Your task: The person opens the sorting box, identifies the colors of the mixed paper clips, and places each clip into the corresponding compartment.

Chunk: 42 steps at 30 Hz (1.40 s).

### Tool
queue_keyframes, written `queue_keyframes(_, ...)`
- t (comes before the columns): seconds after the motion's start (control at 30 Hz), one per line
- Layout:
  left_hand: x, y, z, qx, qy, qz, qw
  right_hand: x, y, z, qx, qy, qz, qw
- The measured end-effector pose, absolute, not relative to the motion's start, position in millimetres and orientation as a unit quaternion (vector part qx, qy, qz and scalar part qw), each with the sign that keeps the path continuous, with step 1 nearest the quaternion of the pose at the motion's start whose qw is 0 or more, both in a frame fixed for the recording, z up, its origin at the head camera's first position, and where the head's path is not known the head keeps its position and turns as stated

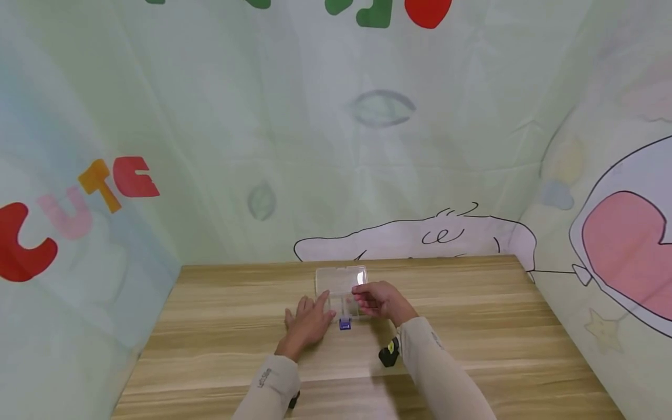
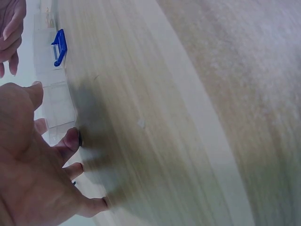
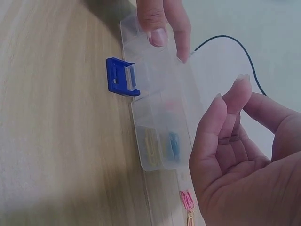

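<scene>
In the head view, a clear compartment box (image 1: 336, 304) sits on the wooden table (image 1: 220, 326), its lid (image 1: 336, 279) open at the far side, its blue latch (image 1: 345, 324) nearest the person. The left hand (image 1: 310, 322) lies spread at the box's left end; the right hand (image 1: 384, 300) is curled above the right end.

In the left wrist view, the left fingers extend loosely beside the box.

In the right wrist view, 2 compartments hold yellow clips (image 3: 151, 145) and blue clips (image 3: 174, 145). The right thumb and index finger nearly meet (whether they pinch anything, I cannot tell).
</scene>
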<state>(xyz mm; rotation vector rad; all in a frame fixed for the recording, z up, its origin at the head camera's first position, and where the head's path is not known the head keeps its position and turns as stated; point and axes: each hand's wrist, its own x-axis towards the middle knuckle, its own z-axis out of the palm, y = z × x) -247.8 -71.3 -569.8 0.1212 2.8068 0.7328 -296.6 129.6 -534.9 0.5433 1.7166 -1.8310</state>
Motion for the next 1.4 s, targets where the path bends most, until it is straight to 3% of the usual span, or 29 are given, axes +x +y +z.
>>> queue_keyframes(0.63,-247.0,-71.5,-568.6,0.044,0.958,0.255,0.122,-297.6,141.7,-537.1,0.218,0.644,-0.685,0.261)
queue_keyframes(1.4,-248.7,-70.1,-570.5,0.045,0.960,0.250,0.121,-295.3,190.8,-549.6,0.254,0.637,-0.694,0.218)
